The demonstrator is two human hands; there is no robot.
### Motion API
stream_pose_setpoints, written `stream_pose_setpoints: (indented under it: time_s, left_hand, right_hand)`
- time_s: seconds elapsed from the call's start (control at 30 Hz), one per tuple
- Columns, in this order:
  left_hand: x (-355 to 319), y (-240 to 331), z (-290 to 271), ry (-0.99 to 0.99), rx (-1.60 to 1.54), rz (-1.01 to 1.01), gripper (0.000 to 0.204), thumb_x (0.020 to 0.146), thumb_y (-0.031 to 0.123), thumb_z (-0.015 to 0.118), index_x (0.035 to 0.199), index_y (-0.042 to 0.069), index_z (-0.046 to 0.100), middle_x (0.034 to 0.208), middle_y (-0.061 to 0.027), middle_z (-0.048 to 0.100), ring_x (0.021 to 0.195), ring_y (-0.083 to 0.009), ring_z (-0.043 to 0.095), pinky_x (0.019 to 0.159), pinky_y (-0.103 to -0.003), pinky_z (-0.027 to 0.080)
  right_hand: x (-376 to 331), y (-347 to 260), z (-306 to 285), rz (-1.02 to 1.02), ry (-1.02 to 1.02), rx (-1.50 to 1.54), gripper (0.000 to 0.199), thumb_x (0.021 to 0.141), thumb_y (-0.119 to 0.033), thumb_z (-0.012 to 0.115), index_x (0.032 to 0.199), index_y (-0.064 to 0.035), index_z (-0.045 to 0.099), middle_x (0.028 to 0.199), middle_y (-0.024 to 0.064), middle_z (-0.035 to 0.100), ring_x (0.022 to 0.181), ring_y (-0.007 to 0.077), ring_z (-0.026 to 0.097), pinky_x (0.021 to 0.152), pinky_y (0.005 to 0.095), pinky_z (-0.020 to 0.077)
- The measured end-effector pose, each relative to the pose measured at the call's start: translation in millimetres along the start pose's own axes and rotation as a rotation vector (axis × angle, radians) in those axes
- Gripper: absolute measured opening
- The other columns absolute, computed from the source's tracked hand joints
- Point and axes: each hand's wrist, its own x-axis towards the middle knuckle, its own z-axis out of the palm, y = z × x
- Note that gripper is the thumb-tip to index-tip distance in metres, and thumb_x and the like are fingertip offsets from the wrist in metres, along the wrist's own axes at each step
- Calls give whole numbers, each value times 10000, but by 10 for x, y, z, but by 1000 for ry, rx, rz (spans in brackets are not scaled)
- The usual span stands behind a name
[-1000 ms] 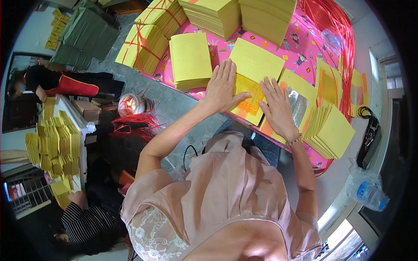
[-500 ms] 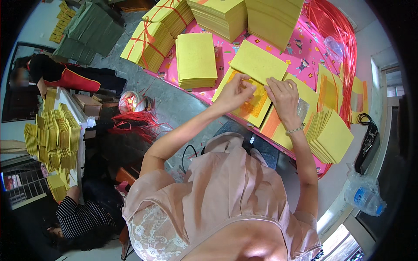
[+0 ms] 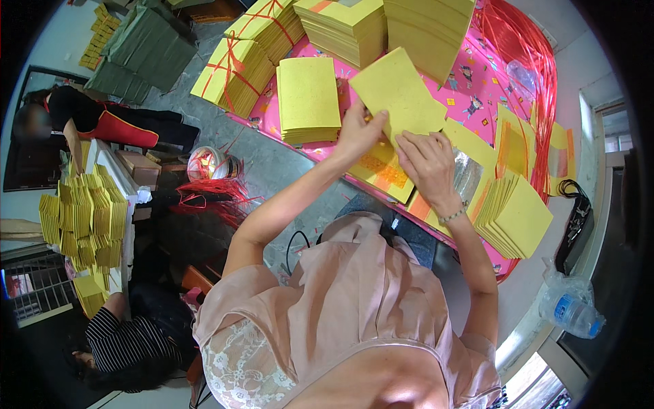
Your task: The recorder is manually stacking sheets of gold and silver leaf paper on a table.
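Observation:
A yellow paper sheet or thin folded bundle (image 3: 398, 88) is turned at an angle above the table, another yellow layer showing beneath its right side. My left hand (image 3: 360, 133) grips its left edge, thumb on top. At the lower edge, my right hand (image 3: 428, 163) has its fingers bent over the paper; the thumb is mostly hidden. Under both hands lies yellow paper with an orange-gold patch (image 3: 385, 169). To the right is yellow paper with a silver patch (image 3: 468, 170). A fanned yellow stack (image 3: 521, 215) lies beyond my right wrist.
A neat yellow stack (image 3: 308, 99) stands on the pink patterned table cover (image 3: 470, 85). Bundles tied with red string (image 3: 235, 71) and tall stacks (image 3: 347, 31) line the back. Red strands (image 3: 541, 102) hang at the right. Two people work at a table (image 3: 116, 177) on the left.
The top yellow paper has been turned and shifted toward the upper left. My left hand has come up onto its left edge, and my right hand has moved slightly left and down.

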Motion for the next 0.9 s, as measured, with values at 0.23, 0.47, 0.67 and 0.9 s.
stream_pose_setpoints:
  time_s: [0.23, 0.47, 0.67, 0.9]
  left_hand:
    - [29, 613, -1130, 162, 296, 152, 403, 978, 103, 611, 1315, 23, 404, 1028, -150, 666, 879, -164, 651, 701, -305, 538]
    - [156, 616, -1735, 261, 462, 158, 465, 963, 121, 624, 1325, -73, 407, 1033, -191, 688, 916, -202, 681, 794, -337, 544]
    - [271, 202, -2054, 386, 657, 124, 515, 906, 199, 698, 1290, -56, 468, 990, -203, 708, 884, -214, 701, 776, -346, 544]
    - [261, 119, -2051, 419, 704, 103, 486, 878, 236, 722, 1230, -44, 538, 917, -156, 728, 846, -193, 707, 746, -336, 542]
  right_hand:
    - [-134, -92, -21, 148, 19, 158, 346, 835, -70, 702, 1181, -65, 694, 1132, 93, 692, 1001, 265, 645, 934, 427, 465]
    - [-303, -73, 27, 200, -46, 193, 334, 836, -40, 683, 1169, -50, 693, 1122, 103, 694, 999, 272, 647, 929, 428, 472]
    - [-329, -74, 35, 218, -34, 180, 312, 846, -38, 680, 1157, -46, 696, 1097, 106, 699, 997, 276, 646, 919, 412, 476]
    - [-361, -55, 59, 240, -50, 177, 298, 844, -32, 685, 1142, -42, 702, 1091, 105, 700, 982, 281, 646, 903, 407, 481]
